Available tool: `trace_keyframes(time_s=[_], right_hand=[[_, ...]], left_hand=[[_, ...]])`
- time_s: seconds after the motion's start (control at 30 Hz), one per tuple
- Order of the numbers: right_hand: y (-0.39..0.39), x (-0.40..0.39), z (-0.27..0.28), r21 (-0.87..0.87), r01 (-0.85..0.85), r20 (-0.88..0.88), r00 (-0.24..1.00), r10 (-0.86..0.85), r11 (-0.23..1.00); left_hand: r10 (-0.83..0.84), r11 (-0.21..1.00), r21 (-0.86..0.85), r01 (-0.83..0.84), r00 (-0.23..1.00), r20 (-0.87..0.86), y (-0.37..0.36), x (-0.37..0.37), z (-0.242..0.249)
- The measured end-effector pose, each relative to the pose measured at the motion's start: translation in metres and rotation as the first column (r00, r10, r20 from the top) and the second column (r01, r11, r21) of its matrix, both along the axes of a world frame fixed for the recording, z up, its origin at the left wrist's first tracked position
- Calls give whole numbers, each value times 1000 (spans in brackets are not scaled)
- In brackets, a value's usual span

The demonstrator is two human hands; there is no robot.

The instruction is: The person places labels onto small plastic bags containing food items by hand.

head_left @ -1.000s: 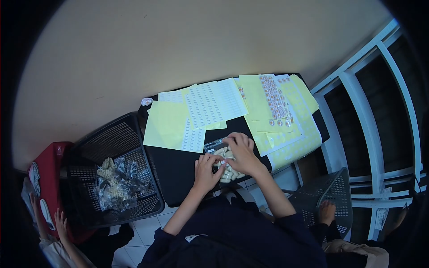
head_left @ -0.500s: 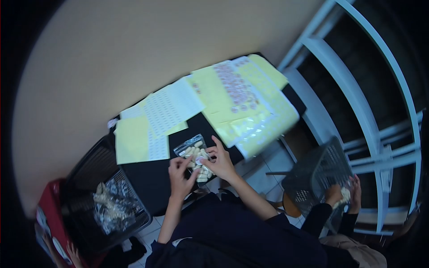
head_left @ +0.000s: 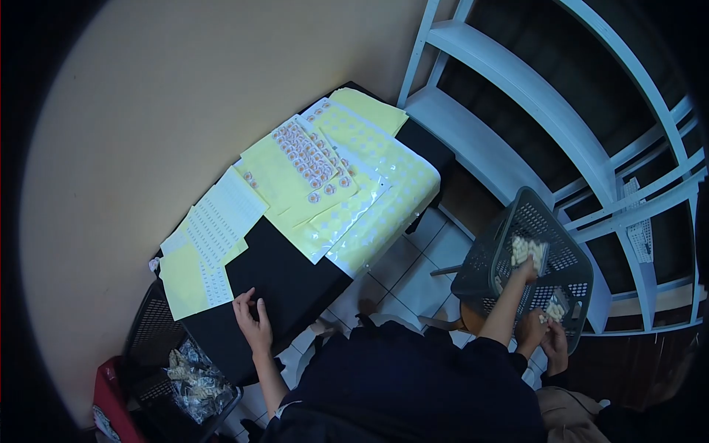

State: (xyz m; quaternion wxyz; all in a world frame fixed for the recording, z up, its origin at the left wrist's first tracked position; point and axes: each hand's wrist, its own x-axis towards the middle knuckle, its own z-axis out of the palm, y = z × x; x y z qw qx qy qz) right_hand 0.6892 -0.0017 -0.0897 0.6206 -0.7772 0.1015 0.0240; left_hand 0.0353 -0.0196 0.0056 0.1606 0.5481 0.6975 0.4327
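Note:
My left hand (head_left: 253,323) rests on the black tabletop (head_left: 288,277) by its front edge, fingers apart and holding nothing. Stretched out to the right, my right hand (head_left: 526,272) reaches into a dark grey plastic basket (head_left: 528,210). It grips a clear zip bag of cream-coloured, finger-shaped pieces (head_left: 527,249); the fingers are partly hidden. Just below it, a co-worker's hands (head_left: 543,336) are at a second clear bag of similar pieces (head_left: 557,304) inside the same basket.
Yellow and white sticker sheets (head_left: 295,184) cover much of the table; one hangs over its front edge. A second basket (head_left: 148,314) at lower left holds several clear bags (head_left: 199,380), near a red object (head_left: 114,384). White shelving (head_left: 509,66) stands at right.
The bag of pieces has gone from above the table to the right basket in my right hand. My left hand has let go of it. The view has swung right.

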Motion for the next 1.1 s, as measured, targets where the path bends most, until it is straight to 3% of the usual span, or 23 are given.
trace_keyframes(time_s=[0.07, 0.13, 0.2, 0.23, 0.27, 0.3, 0.37, 0.43, 0.47, 0.5, 0.57, 0.6, 0.67, 0.7, 0.73, 0.83, 0.9, 1.03, 1.1], right_hand=[[-11, 31, -57, -193, 299, -265, 901, -343, 935], [-15, -30, 1, -283, 172, -223, 945, -240, 943], [3, -67, -9, -396, 305, 314, 931, -185, 866], [20, -90, -11, -399, 261, 310, 941, -139, 879], [32, -131, 10, -364, 118, 544, 832, 108, 924], [45, -174, 34, -355, -48, 734, 604, 310, 934], [79, -271, 79, -361, -397, 788, 354, 504, 844], [96, -379, 113, -218, -791, 807, 183, 561, 572], [92, -433, 132, -290, -844, 796, 49, 604, 451], [89, -484, 137, -207, -953, 803, -36, 596, 222], [66, -590, 160, -232, -965, 790, -259, 555, -119], [52, -641, 171, -253, -927, 805, -360, 472, -275], [21, -739, 167, -240, -692, 721, -597, 353, -681], [7, -787, 159, -323, -531, 648, -727, 225, -783], [-9, -831, 147, -388, -391, 553, -823, 129, -834], [-48, -940, 64, -662, -7, 212, -961, -177, -750], [-75, -983, 2, -706, 272, -189, -962, -197, -654], [-129, -1028, -83, -533, 346, -254, -936, -244, -772], [-151, -1052, -111, -400, 345, -248, -933, -263, -849]], left_hand=[[9, 1000, 0, -9, 1000, -19, 4, 2, 2], [9, 1000, -19, -11, 998, -69, 5, 5, 6], [47, 999, 20, -46, 998, -52, 9, 6, 3], [48, 998, 40, -46, 998, -47, 6, 2, 1], [65, 993, 102, -55, 993, -94, 5, 2, 2], [69, 992, 100, -74, 996, 51, 4, 3, 5], [112, 988, 91, -129, 978, 174, -2, 1, 10], [102, 967, 163, -197, 882, 460, -17, -5, -5], [62, 961, 204, -185, 867, 495, -32, -11, -5], [17, 962, 233, -145, 878, 478, -51, -22, 0], [43, 967, 216, -136, 921, 387, -96, -56, 6], [86, 967, 203, -156, 945, 316, -119, -74, 5], [322, 918, 143, -370, 905, 278, -166, -110, -8], [415, 886, 90, -455, 864, 287, -187, -130, -8], [546, 829, 35, -559, 820, 170, -206, -149, -12], [721, 693, -124, -711, 684, 108, -263, -191, -31], [737, 587, -297, -753, 649, -190, -292, -210, -46], [734, 485, -454, -747, 631, -254, -308, -228, -59], [761, 472, -436, -766, 604, -236, -307, -226, -63]])
